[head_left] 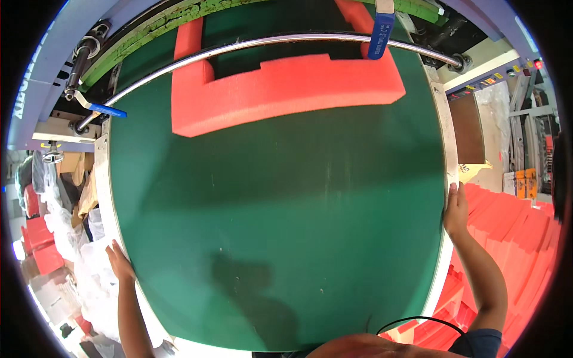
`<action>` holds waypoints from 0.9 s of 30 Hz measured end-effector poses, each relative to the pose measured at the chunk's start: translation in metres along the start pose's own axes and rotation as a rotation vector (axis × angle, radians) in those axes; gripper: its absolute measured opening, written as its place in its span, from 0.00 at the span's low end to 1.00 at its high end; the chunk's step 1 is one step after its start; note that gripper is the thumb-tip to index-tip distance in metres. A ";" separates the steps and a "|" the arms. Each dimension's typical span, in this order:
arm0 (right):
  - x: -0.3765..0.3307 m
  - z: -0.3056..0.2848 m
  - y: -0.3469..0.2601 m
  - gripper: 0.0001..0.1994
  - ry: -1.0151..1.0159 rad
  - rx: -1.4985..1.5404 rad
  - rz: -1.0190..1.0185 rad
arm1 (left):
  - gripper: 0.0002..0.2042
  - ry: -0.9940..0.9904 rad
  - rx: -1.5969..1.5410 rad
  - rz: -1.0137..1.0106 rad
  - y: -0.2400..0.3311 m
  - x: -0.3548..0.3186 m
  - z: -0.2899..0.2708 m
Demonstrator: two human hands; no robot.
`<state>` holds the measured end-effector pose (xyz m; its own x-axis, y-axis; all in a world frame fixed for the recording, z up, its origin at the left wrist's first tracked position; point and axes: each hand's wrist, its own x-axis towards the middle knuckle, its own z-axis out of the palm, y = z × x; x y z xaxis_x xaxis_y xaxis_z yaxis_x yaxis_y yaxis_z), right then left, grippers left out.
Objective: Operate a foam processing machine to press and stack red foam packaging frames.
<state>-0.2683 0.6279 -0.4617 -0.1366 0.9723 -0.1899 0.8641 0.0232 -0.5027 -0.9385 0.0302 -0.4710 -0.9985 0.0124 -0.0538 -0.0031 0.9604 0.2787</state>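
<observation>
A green conveyor belt (268, 197) spreads out in front of me between two pale metal side rails. My left hand (121, 261) rests at the left rail (105, 179), its visible fingers stretched out and apart. Over on the right, my right hand (456, 210) lies against the right rail (444, 128) with its fingers pointing up and nothing seen in them. At the far end of the belt lies a red U-shaped foam piece (286, 86), with its arms pointing away from me. Neither hand touches this foam.
A shiny metal bar (262, 42) crosses above the foam. Blue-handled levers (381, 36) stand at both sides of the machine. Stacked red foam pieces (513, 238) fill the right side; clear plastic wrap (89, 268) and more red foam (45, 244) lie at left.
</observation>
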 end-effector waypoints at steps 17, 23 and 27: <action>-0.005 0.001 -0.006 0.32 0.069 -0.131 0.025 | 0.42 -0.012 -0.021 -0.028 0.001 0.001 0.000; -0.004 0.000 -0.005 0.34 0.033 -0.134 0.026 | 0.41 0.009 -0.015 -0.004 -0.006 0.001 0.000; 0.003 0.003 0.018 0.36 0.095 -0.187 -0.009 | 0.41 -0.005 -0.041 -0.002 -0.004 0.004 0.001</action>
<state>-0.2546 0.6303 -0.4739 -0.1059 0.9893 -0.1009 0.9392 0.0661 -0.3371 -0.9428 0.0267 -0.4734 -0.9982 0.0120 -0.0590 -0.0074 0.9482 0.3177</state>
